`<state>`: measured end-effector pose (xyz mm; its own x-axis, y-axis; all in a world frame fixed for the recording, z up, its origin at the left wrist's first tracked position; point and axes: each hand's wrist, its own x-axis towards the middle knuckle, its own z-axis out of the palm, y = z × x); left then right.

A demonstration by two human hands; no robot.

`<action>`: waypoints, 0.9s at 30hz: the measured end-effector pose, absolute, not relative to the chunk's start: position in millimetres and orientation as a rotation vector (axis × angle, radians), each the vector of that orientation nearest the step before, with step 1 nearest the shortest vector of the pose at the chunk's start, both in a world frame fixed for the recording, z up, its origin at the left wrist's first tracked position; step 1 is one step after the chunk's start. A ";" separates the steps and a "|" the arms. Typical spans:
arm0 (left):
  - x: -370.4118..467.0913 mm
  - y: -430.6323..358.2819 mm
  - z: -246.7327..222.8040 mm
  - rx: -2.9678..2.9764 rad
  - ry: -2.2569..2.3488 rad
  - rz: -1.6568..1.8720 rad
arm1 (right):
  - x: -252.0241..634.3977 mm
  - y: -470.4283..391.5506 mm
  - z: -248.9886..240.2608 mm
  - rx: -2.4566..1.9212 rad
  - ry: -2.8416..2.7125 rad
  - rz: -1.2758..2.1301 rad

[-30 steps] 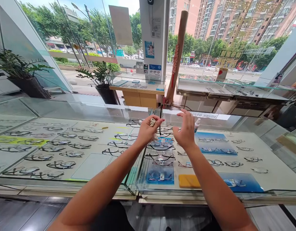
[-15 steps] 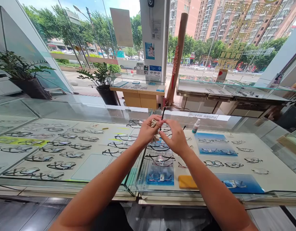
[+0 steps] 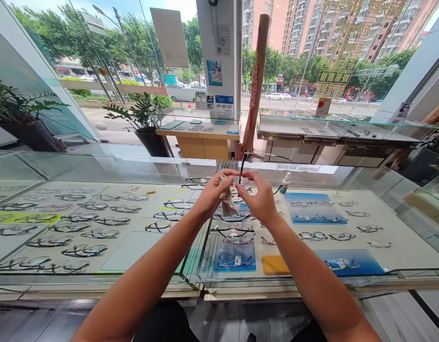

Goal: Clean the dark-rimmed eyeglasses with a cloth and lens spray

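Above the glass counter, my two hands meet at a pair of eyeglasses with black temple tips. My right hand pinches the glasses between thumb and fingers. Closed around a bunched beige cloth with a cord-like loop at its top, my left hand touches the glasses near the same dark temple. The cloth's lower end hangs below the fingers. My fingers hide much of the frame and lenses. A small white spray bottle stands on the counter, to the right of my right hand.
Several rows of eyeglasses lie inside the glass display case. An orange-yellow case is below my right forearm, beside blue display mats. Beyond the counter stand a potted plant, a wooden post and more showcases.
The view has shifted slightly. The cloth hangs lower and more visibly beneath my left hand. The eyeglasses have tilted a little, and both hands remain at them.
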<state>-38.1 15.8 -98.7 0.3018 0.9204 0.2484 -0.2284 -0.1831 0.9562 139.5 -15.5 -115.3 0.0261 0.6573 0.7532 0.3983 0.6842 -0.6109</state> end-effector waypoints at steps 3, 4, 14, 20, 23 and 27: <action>-36.9 15.0 -98.0 1.260 0.728 1.183 | 160.4 -11.8 -103.0 -0.914 -1.494 0.144; -34.7 14.7 -97.7 1.224 0.725 1.176 | 170.0 -9.6 -98.9 -0.920 -1.454 0.110; 66.9 18.7 -109.0 1.270 0.866 0.730 | 253.8 13.8 -84.5 -0.982 -1.091 -0.175; 122.8 51.2 -126.3 2.107 1.319 0.680 | 264.5 19.2 -85.5 -0.960 -0.963 -0.223; 147.3 72.9 -124.2 2.144 1.388 0.554 | 263.6 22.4 -86.3 -0.961 -0.940 -0.226; 170.5 93.6 -121.9 2.048 1.355 0.530 | 260.7 25.9 -87.4 -0.960 -0.936 -0.232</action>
